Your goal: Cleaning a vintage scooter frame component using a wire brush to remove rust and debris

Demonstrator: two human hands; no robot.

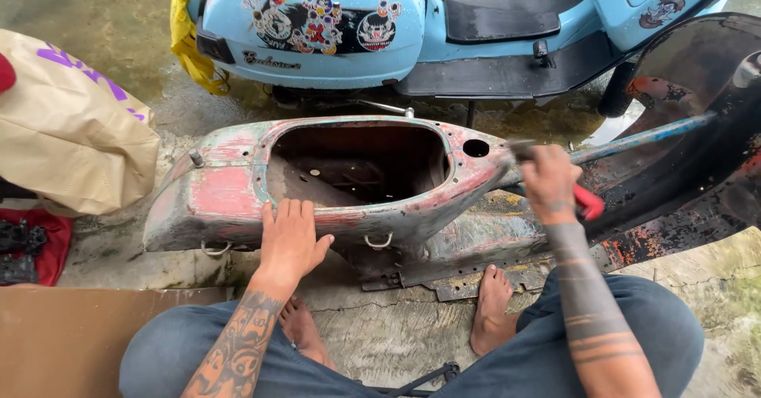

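Note:
An old stripped scooter body [222, 196], rusty with worn red and pale paint, lies on the concrete in front of me. Its open seat cavity [361, 160] shows bare metal inside. My left hand [289, 239] rests flat on the near side panel, fingers together, holding nothing. My right hand [549, 182] is closed around a red-handled tool [588, 201]; the tool's head [519, 150] is blurred against the body's front end. Both my bare feet sit under the frame.
A light blue scooter [317, 25] with stickers stands just behind, a yellow cloth [186, 41] hanging at its left. A beige bag [67, 128] and red cloth lie left. A dark leg shield [697, 128] with a blue rod rises at right. Brown board at lower left.

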